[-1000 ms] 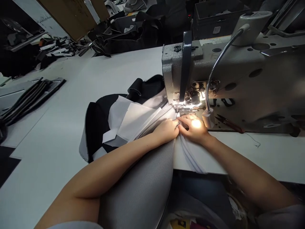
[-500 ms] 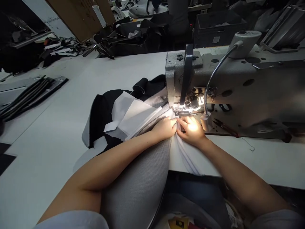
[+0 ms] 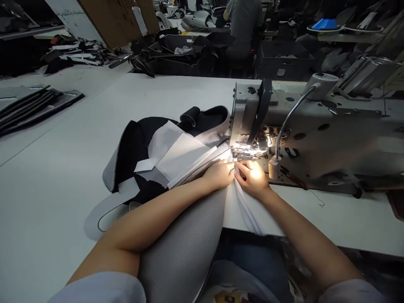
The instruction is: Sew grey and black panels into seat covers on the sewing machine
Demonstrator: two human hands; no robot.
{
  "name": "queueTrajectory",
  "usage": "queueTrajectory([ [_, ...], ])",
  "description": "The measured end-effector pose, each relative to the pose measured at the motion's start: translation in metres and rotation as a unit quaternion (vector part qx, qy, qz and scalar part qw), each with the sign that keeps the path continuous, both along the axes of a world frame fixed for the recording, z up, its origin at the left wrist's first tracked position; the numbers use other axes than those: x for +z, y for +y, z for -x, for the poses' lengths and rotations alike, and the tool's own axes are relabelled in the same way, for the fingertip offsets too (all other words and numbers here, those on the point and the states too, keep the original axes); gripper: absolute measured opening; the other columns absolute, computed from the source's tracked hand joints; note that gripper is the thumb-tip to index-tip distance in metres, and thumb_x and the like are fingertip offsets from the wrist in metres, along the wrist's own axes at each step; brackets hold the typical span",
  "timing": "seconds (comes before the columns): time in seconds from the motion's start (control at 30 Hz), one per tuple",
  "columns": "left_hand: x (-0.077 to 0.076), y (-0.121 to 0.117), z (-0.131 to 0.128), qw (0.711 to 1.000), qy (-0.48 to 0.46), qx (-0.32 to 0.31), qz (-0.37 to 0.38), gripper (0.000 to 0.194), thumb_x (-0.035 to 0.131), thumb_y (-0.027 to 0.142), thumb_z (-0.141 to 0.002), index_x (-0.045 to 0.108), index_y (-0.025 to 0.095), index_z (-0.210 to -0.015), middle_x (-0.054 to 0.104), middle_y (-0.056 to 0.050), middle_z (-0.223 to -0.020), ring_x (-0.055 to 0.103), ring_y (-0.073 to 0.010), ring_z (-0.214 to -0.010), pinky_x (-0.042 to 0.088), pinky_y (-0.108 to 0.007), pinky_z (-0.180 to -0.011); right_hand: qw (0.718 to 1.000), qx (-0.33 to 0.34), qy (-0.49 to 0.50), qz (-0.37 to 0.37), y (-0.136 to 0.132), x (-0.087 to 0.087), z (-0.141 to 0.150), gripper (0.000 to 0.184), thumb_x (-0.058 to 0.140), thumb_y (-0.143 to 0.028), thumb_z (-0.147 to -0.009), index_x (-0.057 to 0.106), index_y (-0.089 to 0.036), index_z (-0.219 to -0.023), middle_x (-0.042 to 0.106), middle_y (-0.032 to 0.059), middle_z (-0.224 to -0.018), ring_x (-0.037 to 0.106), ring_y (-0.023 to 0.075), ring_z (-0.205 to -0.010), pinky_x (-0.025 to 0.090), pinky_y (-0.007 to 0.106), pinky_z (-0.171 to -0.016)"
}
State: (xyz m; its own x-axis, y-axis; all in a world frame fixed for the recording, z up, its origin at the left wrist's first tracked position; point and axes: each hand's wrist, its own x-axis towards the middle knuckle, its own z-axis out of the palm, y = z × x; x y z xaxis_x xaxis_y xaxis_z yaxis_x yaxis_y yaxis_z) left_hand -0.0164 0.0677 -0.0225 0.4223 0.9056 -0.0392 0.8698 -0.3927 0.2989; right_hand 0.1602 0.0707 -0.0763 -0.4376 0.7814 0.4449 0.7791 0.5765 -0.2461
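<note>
Both the left hand (image 3: pixel 218 175) and right hand (image 3: pixel 252 176) pinch white fabric (image 3: pixel 244 210) at the presser foot (image 3: pixel 244 154); I'd fear fingertips (image 3: pixel 241 165) straying beneath it if the fold slips.

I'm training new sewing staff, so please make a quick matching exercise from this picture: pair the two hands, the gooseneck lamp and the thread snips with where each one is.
Column one:
1. left hand
2. right hand
3. gooseneck lamp
4. thread snips

Column two:
A. lying beside the lamp's foot, under the arm of the sewing machine
B. resting on the grey mesh fabric
C. brightly lit, holding white fabric folds
D. arching down from the top of the machine

Right pairs: 1-B, 2-C, 3-D, 4-A
</note>
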Motion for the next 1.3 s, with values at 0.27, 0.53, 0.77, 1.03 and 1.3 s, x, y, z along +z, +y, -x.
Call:
queueTrajectory([
  [0.27,-0.001,0.003,0.001,0.999,-0.031,0.008,-0.015,0.028,0.044,0.019,-0.088,0.068,0.013,-0.101,0.068,-0.014,-0.099,0.066,-0.0245,-0.089,0.053,-0.035,-0.081,0.999,-0.025,-0.022,-0.030,-0.002,-0.002,-0.001,0.037,0.050,-0.033,-0.091,0.066,-0.019,-0.121,0.065,0.0105,-0.104,0.055,0.0233,-0.086,0.044,0.038,-0.081],
  [0.53,0.007,0.004,-0.001,0.999,-0.030,-0.005,-0.022,0.028,0.044,0.017,-0.088,0.067,0.012,-0.104,0.069,-0.013,-0.105,0.065,-0.0243,-0.099,0.051,-0.033,-0.088,0.998,-0.035,-0.042,-0.036,-0.002,0.000,0.003,0.035,0.050,-0.027,-0.091,0.066,-0.016,-0.120,0.065,0.0119,-0.104,0.055,0.0230,-0.088,0.045,0.038,-0.084],
  [0.77,-0.004,-0.036,0.044,0.999,-0.037,-0.016,-0.019,0.038,0.047,0.016,-0.085,0.061,0.013,-0.119,0.068,-0.012,-0.109,0.065,-0.0244,-0.099,0.050,-0.034,-0.087,0.999,0.023,-0.042,-0.006,-0.044,0.009,0.017,0.034,0.053,-0.023,-0.090,0.065,-0.022,-0.122,0.062,0.0093,-0.103,0.054,0.0231,-0.090,0.046,0.038,-0.083],
  [1.03,-0.019,-0.097,0.093,0.995,-0.102,-0.011,-0.013,0.041,0.050,0.022,-0.086,0.060,0.015,-0.126,0.066,-0.007,-0.097,0.063,-0.0198,-0.083,0.050,-0.031,-0.080,0.986,0.165,0.024,0.029,-0.067,0.015,0.020,0.021,0.050,-0.023,-0.094,0.069,-0.021,-0.102,0.064,0.0062,-0.093,0.055,0.0188,-0.082,0.045,0.034,-0.077],
  [1.3,-0.014,-0.098,0.091,0.994,-0.106,0.010,0.011,0.040,0.050,0.024,-0.088,0.059,0.017,-0.126,0.063,-0.005,-0.091,0.060,-0.0178,-0.078,0.049,-0.030,-0.079,0.991,0.126,0.038,0.027,-0.067,0.013,0.020,0.024,0.045,-0.021,-0.096,0.069,-0.018,-0.100,0.064,0.0075,-0.089,0.054,0.0192,-0.079,0.045,0.033,-0.072],
])
